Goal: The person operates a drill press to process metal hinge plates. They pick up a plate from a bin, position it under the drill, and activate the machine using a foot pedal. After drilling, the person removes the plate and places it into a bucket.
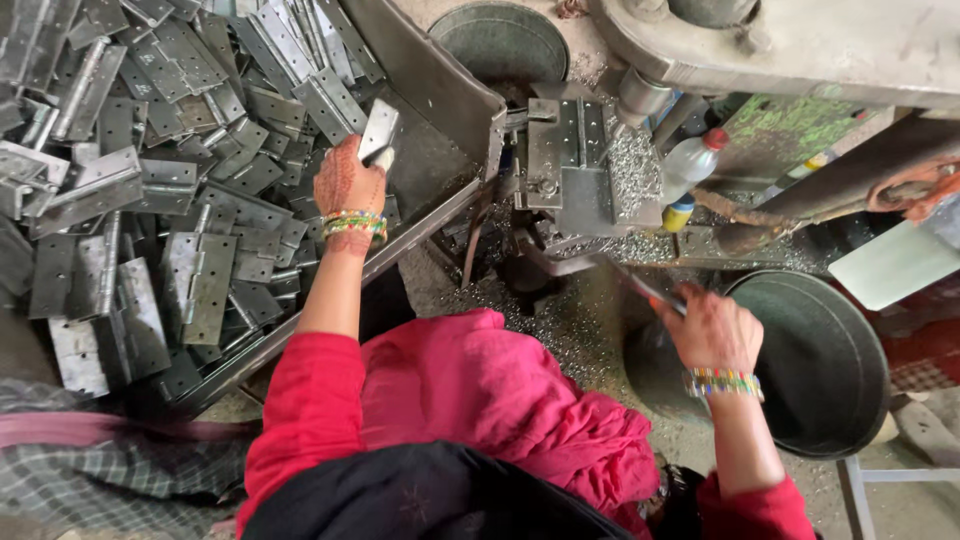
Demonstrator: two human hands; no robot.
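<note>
Left hand (347, 180) is closed on one steel hinge (379, 130), lifted at the 2 o'clock edge of the hinge pile (150, 180) in the metal tray (440, 90). Right hand (712, 328) is wrapped around a lever handle (640, 288) at 4 o'clock of the press fixture (565, 160), where one hinge already sits.

Risks, as judged: the held hinge is gripped near one corner only, so it could slip back into the pile; fingers could be pinched if the lever is pulled while the left hand is near the fixture; metal shavings (630, 170) could foul seating.

Counts: hinges in the pile too many to count, dozens; one plastic bottle (693, 162); two round pans seen, one (815, 365) at 3 o'clock of the right hand, one (500, 40) at 12 o'clock.
</note>
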